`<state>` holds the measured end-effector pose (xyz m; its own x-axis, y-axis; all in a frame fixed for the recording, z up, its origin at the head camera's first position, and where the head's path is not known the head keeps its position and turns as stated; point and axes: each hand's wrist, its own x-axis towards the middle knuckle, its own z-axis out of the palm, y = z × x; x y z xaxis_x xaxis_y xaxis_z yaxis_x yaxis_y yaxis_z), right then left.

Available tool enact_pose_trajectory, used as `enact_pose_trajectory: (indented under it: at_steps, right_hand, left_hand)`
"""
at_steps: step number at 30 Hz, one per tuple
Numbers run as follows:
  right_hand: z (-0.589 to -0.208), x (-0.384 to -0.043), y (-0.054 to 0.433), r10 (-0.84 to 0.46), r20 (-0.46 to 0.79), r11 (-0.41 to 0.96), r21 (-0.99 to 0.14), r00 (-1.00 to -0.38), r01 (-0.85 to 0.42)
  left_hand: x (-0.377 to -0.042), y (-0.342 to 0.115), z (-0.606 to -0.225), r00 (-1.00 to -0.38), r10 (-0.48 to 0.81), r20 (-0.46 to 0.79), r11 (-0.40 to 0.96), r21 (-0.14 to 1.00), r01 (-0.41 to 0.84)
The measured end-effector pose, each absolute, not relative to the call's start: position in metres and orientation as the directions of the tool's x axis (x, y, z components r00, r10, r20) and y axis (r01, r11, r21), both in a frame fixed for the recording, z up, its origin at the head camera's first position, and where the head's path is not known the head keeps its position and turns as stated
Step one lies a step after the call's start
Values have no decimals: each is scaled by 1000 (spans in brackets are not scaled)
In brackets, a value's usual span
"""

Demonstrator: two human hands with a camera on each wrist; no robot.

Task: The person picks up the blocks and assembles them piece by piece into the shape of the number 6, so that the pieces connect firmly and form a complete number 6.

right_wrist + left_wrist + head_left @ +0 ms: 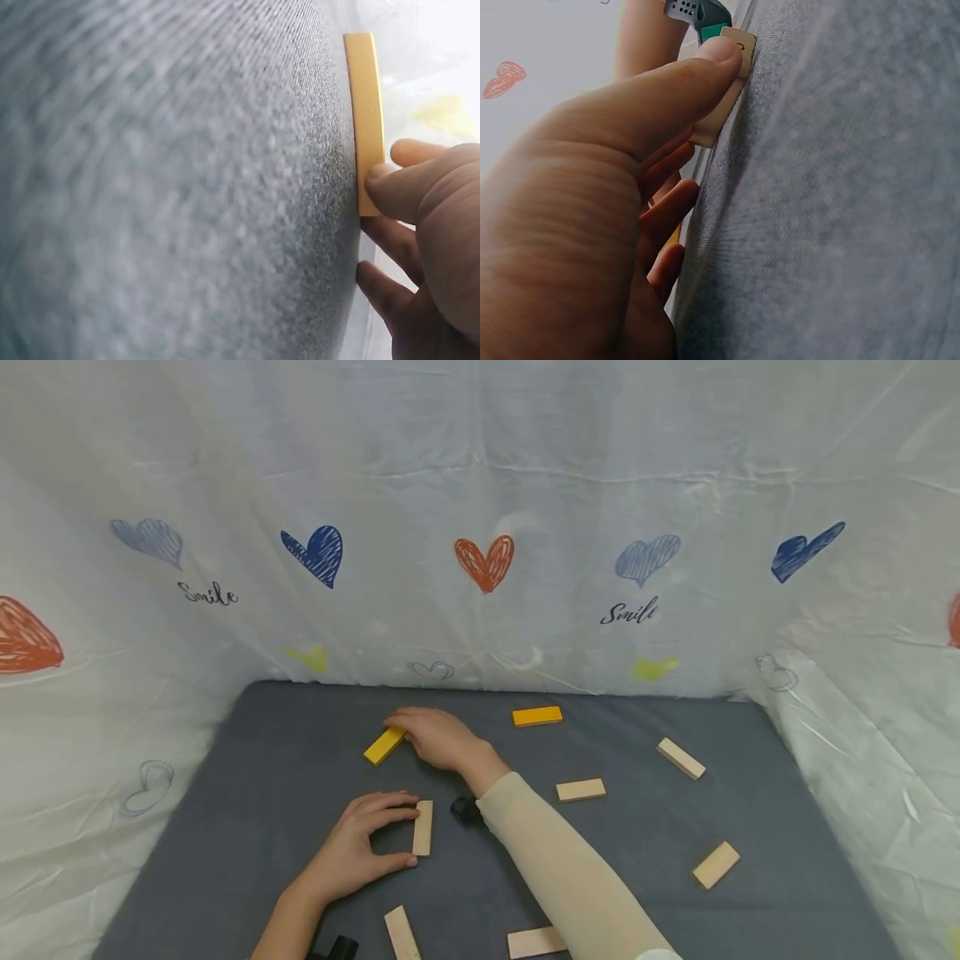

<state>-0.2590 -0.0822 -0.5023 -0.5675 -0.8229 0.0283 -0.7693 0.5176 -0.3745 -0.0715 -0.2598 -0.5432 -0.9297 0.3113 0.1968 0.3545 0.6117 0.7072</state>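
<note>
My left hand (358, 839) holds a plain wooden block (423, 828) on the grey cloth, thumb at its near end and fingertips by its far end. In the left wrist view the thumb presses on that wooden block (739, 46), and the other fingers are partly hidden behind it. Farther back, my right hand (437, 737) pinches the right end of a yellow block (383, 747) lying slantwise on the cloth. The right wrist view shows the thumb against one end of the yellow block (365, 112), with its long body sticking out beyond the fingers.
A second yellow block (537, 717) lies near the back edge of the grey cloth (300, 727). Several plain blocks are scattered about, including one at mid-table (581, 790) and one at right (716, 865). My right sleeve (562, 860) partly covers a near block (534, 942). A white printed curtain (480, 635) stands behind.
</note>
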Motion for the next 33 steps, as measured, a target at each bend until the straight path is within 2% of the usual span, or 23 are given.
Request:
enact_pose_trajectory:
  at_steps: [18,33]
  right_hand:
    - [-501,-259,-82,-791,40,548,-398,-610,-736]
    - [-504,-263,-74,-758,69,538,-496,-649,-681]
  left_hand:
    - [-72,-259,-540,-934,304,186,615,710,342]
    - [-73,-258,-541,-934,304,185,621,705,342]
